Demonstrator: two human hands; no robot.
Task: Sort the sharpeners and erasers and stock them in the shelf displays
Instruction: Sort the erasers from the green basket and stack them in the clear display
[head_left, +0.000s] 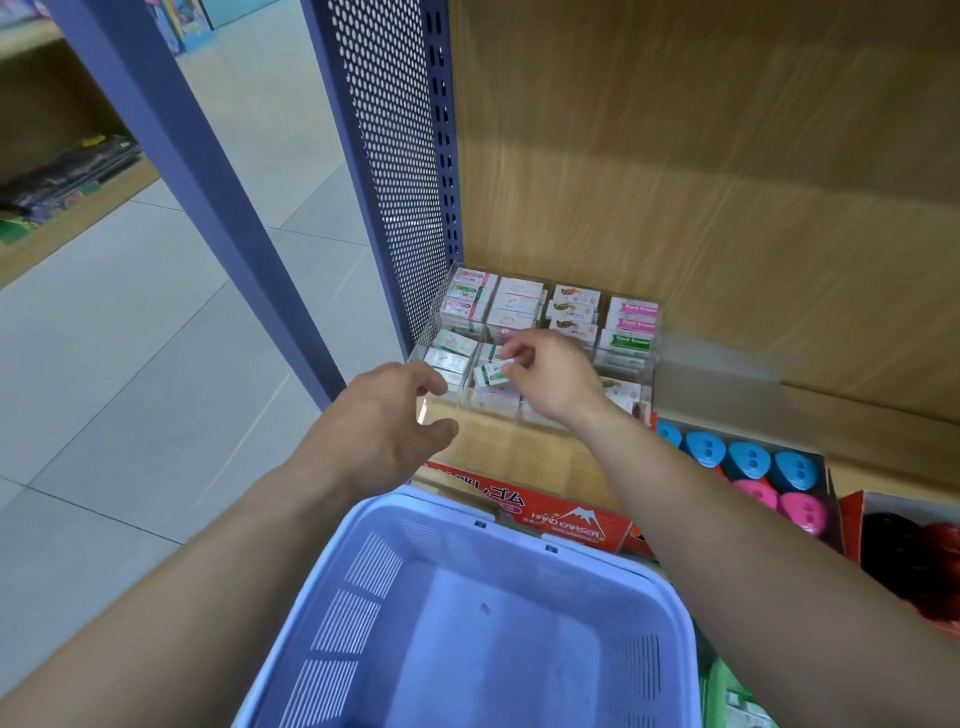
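A wooden shelf (701, 156) rises beyond both sets of fingers, with a perforated blue side panel (384, 130) above and beyond the left fingers. Nearer the person than either hand, under the forearms, is a pale blue plastic basket (363, 571); the part of its floor that shows holds no goods.

Right at the fingertips stands a clear display (432, 325) divided into compartments, its far row holding 4 stacks of wrapped erasers (631, 325). Between the fingers and the basket lies a red box (561, 512) printed "HARD ERASER". To the right of the right fingers, beyond the forearm, a tray holds blue sharpeners (748, 460) and pink sharpeners (802, 512); darker red and black items further right are too blurred to name.

The right hand (558, 382) reaches over the near row of the display, fingers curled, pinching 1 small white eraser (491, 373) with green print between thumb and fingertips. That eraser sits tilted at the top of the second compartment from the left, touching the packs beneath it.

The left hand (379, 421) hovers just left of the display's near corner, fingers loosely bent, thumb apart from them, holding nothing; its fingertips are close to the clear wall, and contact cannot be told.
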